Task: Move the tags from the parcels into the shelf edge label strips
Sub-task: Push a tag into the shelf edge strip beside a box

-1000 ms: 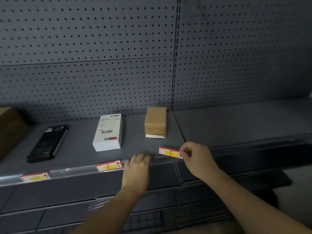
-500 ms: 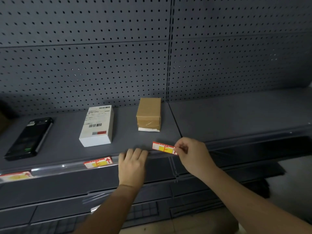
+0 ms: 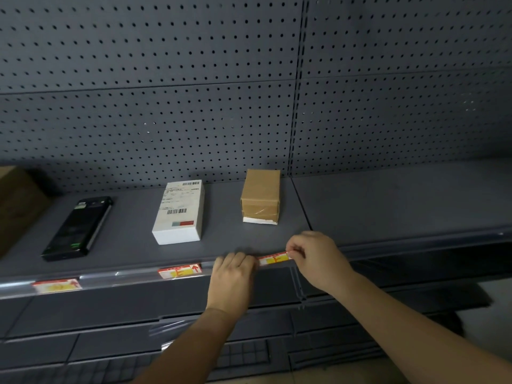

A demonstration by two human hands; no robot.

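Note:
My right hand (image 3: 318,259) pinches the right end of a red-and-yellow tag (image 3: 273,259) at the shelf edge label strip (image 3: 133,275). My left hand (image 3: 232,275) presses its fingers on the strip just left of that tag. Two more tags sit in the strip: one in the middle (image 3: 180,271) and one at the far left (image 3: 56,286). On the shelf behind stand a white parcel (image 3: 180,212) with barcodes and a brown taped parcel (image 3: 260,196), neither with a tag on top.
A black phone-like device (image 3: 77,228) lies on the shelf at the left. A brown cardboard box (image 3: 13,200) sits at the far left edge. Grey pegboard (image 3: 194,92) backs the shelf. Lower shelves (image 3: 249,353) run beneath my arms.
My right hand has brought the tag lower, level with the label strip, beside my left fingers. The left hand has stayed on the strip. The camera view has shifted.

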